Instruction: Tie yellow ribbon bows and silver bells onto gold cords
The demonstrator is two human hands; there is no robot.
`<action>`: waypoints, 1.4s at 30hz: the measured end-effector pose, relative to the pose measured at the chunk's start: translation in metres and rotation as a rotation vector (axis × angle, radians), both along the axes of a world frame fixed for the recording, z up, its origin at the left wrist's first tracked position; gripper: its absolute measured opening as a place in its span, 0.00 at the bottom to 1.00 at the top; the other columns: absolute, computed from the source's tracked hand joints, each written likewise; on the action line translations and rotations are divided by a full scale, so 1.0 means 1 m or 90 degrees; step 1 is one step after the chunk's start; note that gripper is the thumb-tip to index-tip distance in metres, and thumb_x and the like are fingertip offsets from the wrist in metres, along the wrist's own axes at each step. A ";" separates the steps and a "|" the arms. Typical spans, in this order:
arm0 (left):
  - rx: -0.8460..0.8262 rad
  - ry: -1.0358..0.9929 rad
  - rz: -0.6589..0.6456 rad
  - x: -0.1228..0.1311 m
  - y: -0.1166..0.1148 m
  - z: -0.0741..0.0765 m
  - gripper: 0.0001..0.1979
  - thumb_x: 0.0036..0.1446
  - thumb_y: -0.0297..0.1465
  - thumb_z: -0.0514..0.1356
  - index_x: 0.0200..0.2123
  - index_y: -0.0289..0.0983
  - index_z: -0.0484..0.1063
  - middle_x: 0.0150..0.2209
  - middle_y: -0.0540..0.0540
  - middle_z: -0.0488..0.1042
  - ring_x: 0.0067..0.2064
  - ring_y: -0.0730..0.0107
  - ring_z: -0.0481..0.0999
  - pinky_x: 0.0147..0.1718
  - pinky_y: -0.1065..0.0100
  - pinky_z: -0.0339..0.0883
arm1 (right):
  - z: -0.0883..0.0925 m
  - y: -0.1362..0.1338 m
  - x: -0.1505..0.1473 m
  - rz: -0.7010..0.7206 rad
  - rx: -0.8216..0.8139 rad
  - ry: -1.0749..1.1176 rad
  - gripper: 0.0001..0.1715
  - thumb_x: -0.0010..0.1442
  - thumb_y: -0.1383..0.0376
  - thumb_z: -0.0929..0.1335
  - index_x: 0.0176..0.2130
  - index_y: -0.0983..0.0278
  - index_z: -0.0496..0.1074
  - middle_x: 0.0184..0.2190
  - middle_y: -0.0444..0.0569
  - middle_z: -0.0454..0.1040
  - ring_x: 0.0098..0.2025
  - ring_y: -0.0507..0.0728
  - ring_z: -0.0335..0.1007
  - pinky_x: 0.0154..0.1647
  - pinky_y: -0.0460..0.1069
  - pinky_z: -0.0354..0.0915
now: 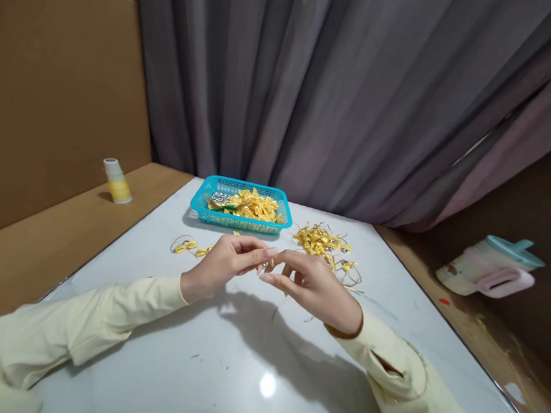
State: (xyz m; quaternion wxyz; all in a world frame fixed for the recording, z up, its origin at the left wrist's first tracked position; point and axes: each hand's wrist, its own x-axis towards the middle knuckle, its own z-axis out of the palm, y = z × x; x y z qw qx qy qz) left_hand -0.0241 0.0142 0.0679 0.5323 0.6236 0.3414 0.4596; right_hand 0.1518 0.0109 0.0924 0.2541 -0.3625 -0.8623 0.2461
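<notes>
Over the middle of a white tabletop, your left hand and right hand meet at the fingertips. Both are closed in a pinch on a small silvery piece, raised clear of the surface; how much of its hold each hand bears is hidden by the fingers. You seem to use fingertips rather than palms because the piece is so tiny, and to bring both hands together so that one can steady what the other works.

Just beyond your hands stands a blue plastic basket, holding yellow bows toward its right and silvery bits toward its left, probably kept apart for easy picking. To the right of the basket lies a loose heap of gold bows with thin cords, near enough, it seems, to reach without leaning. A bow with a looped cord lies on the left, beyond your left forearm.

Well apart, off the white surface, are a yellow-and-white cup at left and a lidded mug at right, perhaps set aside there to leave you elbow room.
</notes>
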 end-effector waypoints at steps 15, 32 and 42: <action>0.081 0.162 0.021 -0.005 -0.003 -0.014 0.08 0.53 0.34 0.61 0.27 0.35 0.76 0.28 0.49 0.75 0.32 0.72 0.70 0.29 0.71 0.59 | -0.019 -0.001 0.000 -0.048 -0.071 0.063 0.16 0.58 0.59 0.66 0.25 0.68 0.71 0.17 0.44 0.70 0.16 0.46 0.61 0.20 0.42 0.58; 0.135 0.198 0.059 0.000 0.006 -0.040 0.09 0.54 0.33 0.60 0.26 0.35 0.74 0.28 0.48 0.74 0.30 0.72 0.69 0.27 0.72 0.58 | -0.026 0.005 0.009 -0.069 -0.229 -0.054 0.18 0.56 0.56 0.66 0.24 0.68 0.71 0.18 0.43 0.70 0.14 0.45 0.60 0.18 0.41 0.56; 0.072 0.175 0.031 0.000 0.009 -0.048 0.09 0.55 0.34 0.59 0.27 0.34 0.73 0.30 0.48 0.73 0.35 0.70 0.70 0.33 0.71 0.61 | -0.020 0.005 0.008 -0.085 -0.363 -0.095 0.17 0.57 0.62 0.63 0.41 0.68 0.76 0.16 0.44 0.72 0.11 0.44 0.54 0.13 0.40 0.57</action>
